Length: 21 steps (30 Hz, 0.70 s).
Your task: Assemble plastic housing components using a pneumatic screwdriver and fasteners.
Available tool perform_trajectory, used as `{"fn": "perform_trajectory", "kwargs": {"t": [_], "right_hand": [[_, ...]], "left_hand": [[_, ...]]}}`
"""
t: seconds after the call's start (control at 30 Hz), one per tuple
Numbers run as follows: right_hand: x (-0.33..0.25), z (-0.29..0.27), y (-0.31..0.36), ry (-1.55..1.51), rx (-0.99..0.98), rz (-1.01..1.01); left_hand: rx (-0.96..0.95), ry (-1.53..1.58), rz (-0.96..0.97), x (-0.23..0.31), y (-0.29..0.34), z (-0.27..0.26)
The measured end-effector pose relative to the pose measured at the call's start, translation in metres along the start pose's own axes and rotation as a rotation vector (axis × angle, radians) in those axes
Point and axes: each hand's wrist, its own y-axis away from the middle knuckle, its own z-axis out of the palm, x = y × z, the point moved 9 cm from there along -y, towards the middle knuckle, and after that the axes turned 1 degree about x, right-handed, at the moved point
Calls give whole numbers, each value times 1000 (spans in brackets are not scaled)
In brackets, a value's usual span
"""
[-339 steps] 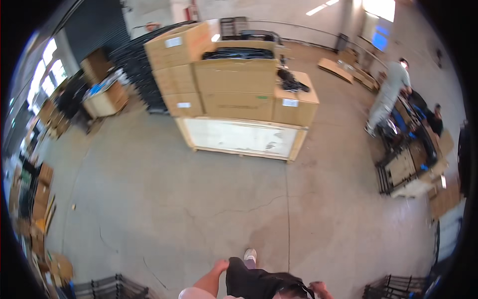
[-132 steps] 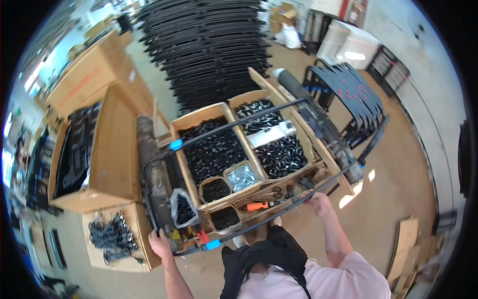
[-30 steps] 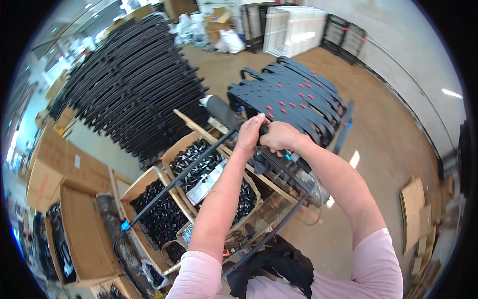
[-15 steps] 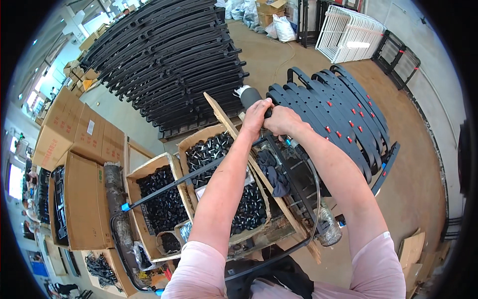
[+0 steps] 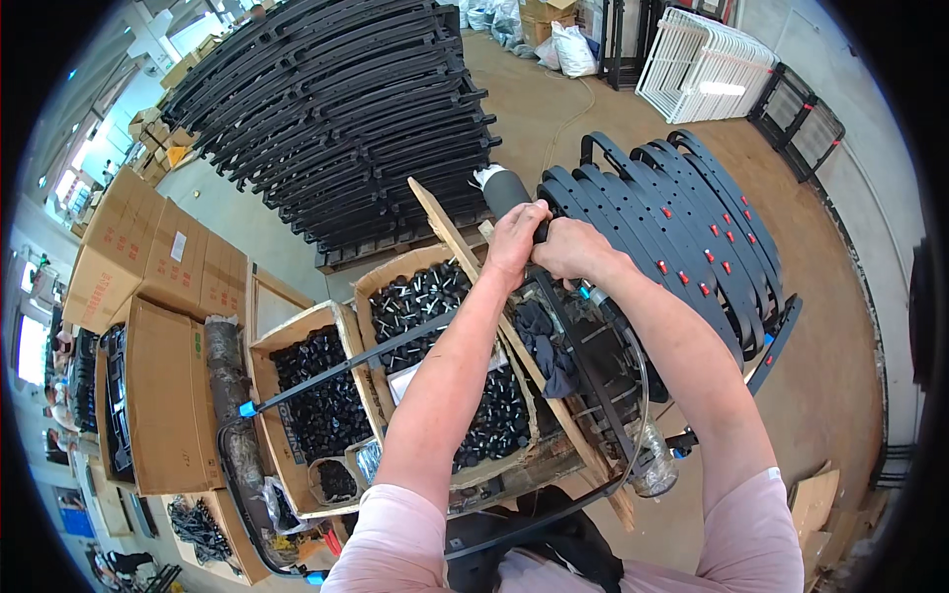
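Note:
Side by side near the middle of the view, my left hand (image 5: 518, 240) and my right hand (image 5: 573, 247) are both closed on a black foam roller (image 5: 507, 191). Its thick padded end, with a white scrap at the tip, points away from me past the fingers. What the fingers press on at its near end is mostly hidden. Under my arms a black metal tube frame (image 5: 321, 379) with blue end caps lies across cardboard boxes. A dark rag (image 5: 544, 346) and a hose (image 5: 641, 381) lie below my right forearm.
Open boxes of black knobs (image 5: 321, 390) and black-headed bolts (image 5: 420, 306) stand left of a wooden slat (image 5: 445, 225). Curved black bars (image 5: 682, 237) with red parts are stacked at the right. Beyond rises a tall pile of black frames (image 5: 336, 119). Cartons (image 5: 168, 395) stand at the left.
The view has shifted slightly. Both hands stay closed on the foam roller and sit a touch lower and further right.

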Motion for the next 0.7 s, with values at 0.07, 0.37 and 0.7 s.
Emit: {"fn": "perform_trajectory", "kwargs": {"t": [0.07,0.37,0.7], "right_hand": [[-1,1,1,-7,-17,10],[3,9,6,55,-66,51],[14,40,-41,20,-107,-99]], "left_hand": [[22,1,-40,-4,0,-4],[-19,-102,21,-3,6,0],[31,-13,70,-7,10,-3]]}}
